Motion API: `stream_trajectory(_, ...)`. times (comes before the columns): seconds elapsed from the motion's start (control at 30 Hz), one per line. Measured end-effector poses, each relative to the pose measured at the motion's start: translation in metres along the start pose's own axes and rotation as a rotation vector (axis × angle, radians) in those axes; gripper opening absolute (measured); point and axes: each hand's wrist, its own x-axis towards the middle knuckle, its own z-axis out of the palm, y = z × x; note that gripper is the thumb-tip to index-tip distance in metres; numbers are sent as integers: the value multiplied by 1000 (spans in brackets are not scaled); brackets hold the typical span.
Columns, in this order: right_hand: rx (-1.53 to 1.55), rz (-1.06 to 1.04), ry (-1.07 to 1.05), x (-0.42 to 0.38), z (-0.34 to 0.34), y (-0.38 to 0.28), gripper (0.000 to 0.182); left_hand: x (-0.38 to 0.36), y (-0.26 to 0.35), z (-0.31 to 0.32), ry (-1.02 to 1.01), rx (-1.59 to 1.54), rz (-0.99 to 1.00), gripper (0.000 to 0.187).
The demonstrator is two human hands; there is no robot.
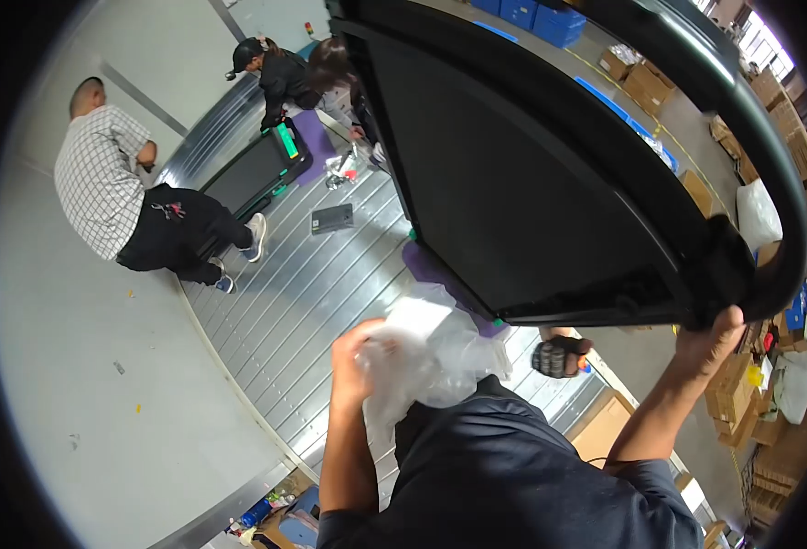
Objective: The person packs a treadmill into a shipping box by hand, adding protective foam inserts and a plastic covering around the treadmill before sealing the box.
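A large black machine [513,183], which looks like a treadmill, stands tilted in front of me, with a flat dark panel and a curved tube handle [792,183]. My right hand [716,337] grips its lower right corner, thumb on top, the other fingers partly hidden. My left hand [360,357] is closed on a crumpled clear plastic bag [431,357] that hangs before my chest. Purple padding [435,274] lies under the machine's lower edge. Beside that edge, another person's gloved hand [559,357] holds a small orange and blue item I cannot make out.
A roller conveyor [294,320] runs ahead to the left, carrying a second black machine [252,174] and a small grey box [332,219]. One person [111,183] stands at left; others [285,82] work beyond. Cardboard boxes [646,87] and blue bins [557,26] fill the right.
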Motion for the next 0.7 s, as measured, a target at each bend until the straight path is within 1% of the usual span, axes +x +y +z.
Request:
stream_trajectory(0.03,-9,-1,-5,2,-6,2,80,-2,-1,-11,50,-83,-68,22)
stream_trajectory(0.07,-20,29,-21,4,-11,0,77,-1,-2,-23,95,-168,-135,24)
stream_trajectory(0.1,34,95,38,8,-26,5,75,7,-2,-34,133,-255,-201,26)
stream_trajectory(0.13,-427,-25,-55,13,-25,2,67,15,1,-46,144,-330,-201,27)
stream_trajectory(0.17,-880,-181,-88,19,-24,-1,58,28,7,-53,148,-401,-208,29)
stream_trajectory(0.2,-1381,-506,-186,24,-14,-6,50,41,10,-62,147,-472,-214,30)
stream_trajectory(0.23,-1596,-692,-234,27,-3,-10,41,55,7,-75,80,-373,-142,30)
stream_trajectory(0.27,-1671,-745,-243,25,2,-15,33,70,2,-89,11,-273,-70,31)
stream_trajectory(0.3,-1658,-702,-221,23,7,-21,26,83,0,-104,-65,-171,-3,31)
stream_trajectory(0.33,-1107,-292,-73,9,1,-18,31,100,1,-117,-137,-205,-4,31)
stream_trajectory(0.37,-460,-80,209,-5,-6,-15,37,119,7,-129,-211,-244,-20,32)
stream_trajectory(0.4,-515,-189,340,-12,25,-34,39,133,11,-140,-279,-289,-38,32)
stream_trajectory(0.43,-580,-292,484,-20,57,-52,41,146,14,-150,-316,-391,-110,34)
stream_trajectory(0.47,-647,-382,633,-28,88,-71,44,158,29,-157,-413,-353,-73,34)
stream_trajectory(0.53,-801,-582,557,-54,175,-86,54,172,65,-164,-585,-263,3,34)
stream_trajectory(0.57,-752,-416,339,-68,219,-74,65,179,64,-161,-650,-169,209,33)
stream_trajectory(0.6,-712,-232,141,-82,263,-61,78,181,67,-158,-718,-130,293,30)
stream_trajectory(0.63,-718,61,-193,-78,303,-61,81,182,77,-155,-751,-138,313,27)
stream_trajectory(0.67,-486,217,-310,-87,323,-37,75,180,83,-149,-779,-149,335,26)
stream_trajectory(0.7,-380,331,-340,-101,340,-18,51,183,88,-154,-795,-118,354,27)
